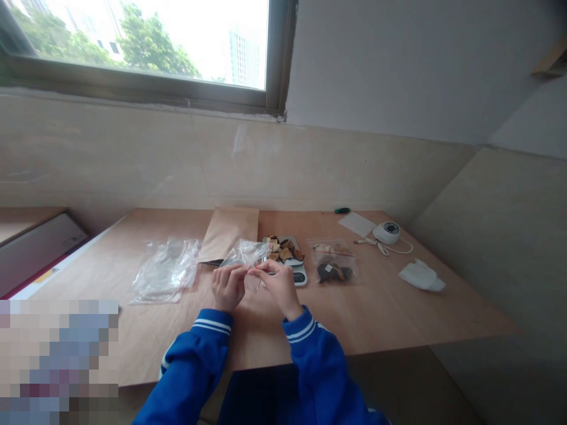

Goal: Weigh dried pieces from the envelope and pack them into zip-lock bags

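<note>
Both hands pinch the red-edged mouth of a clear plastic zip bag (248, 251), which extends away from them over the table. My left hand (229, 287) has its fingers curled at the bag's edge. Close beside it, my right hand (278, 285) grips the same edge between thumb and fingers. Just beyond my right hand stands a white digital scale (300, 276) with brown dried pieces (286, 250) heaped on it. A brown paper envelope (233, 229) lies behind the bag.
Clear bags (167, 271) are piled on the left. Right of the scale lie filled zip bags (334, 265). Farther right are a white camera-like device (387, 232) with a cable, white paper (357, 224), a crumpled white item (422, 275) and a green screwdriver (342, 211).
</note>
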The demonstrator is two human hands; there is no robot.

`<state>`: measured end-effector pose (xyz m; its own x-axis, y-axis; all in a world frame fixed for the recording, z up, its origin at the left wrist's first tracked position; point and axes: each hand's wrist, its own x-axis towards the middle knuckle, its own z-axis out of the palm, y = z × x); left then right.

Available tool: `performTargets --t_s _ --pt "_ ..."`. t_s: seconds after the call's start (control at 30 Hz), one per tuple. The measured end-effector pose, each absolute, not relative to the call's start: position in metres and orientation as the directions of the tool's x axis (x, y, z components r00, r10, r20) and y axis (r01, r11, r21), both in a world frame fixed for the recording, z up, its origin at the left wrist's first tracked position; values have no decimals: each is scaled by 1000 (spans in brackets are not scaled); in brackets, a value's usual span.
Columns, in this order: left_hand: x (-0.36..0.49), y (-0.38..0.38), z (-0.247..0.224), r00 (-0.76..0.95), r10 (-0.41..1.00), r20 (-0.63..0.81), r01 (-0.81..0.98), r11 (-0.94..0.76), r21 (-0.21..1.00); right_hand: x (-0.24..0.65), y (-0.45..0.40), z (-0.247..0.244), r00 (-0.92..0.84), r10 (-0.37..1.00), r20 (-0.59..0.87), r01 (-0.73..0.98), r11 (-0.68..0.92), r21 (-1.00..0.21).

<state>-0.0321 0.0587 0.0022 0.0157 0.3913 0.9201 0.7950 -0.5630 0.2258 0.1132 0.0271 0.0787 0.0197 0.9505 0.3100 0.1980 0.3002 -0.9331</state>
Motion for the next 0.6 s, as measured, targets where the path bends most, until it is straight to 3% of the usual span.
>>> performTargets --t_s 0.17,0.27,0.4,0.5,0.6 --pt "-36 62 6 -146 286 947 789 -543 286 140 41 73 106 967 230 207 205 -957" --pt "-37 61 8 -112 254 961 783 -572 243 168 51 72 78 963 259 307 224 -925" --pt "-34 60 5 -132 272 953 794 -547 266 194 66 64 157 896 414 555 267 -788" --pt "-32 61 1 -209 295 932 790 -512 339 192 79 45 285 830 480 772 98 -629" --pt "-32 63 -1 -243 322 915 761 -521 386 180 89 25 302 822 483 835 17 -551"
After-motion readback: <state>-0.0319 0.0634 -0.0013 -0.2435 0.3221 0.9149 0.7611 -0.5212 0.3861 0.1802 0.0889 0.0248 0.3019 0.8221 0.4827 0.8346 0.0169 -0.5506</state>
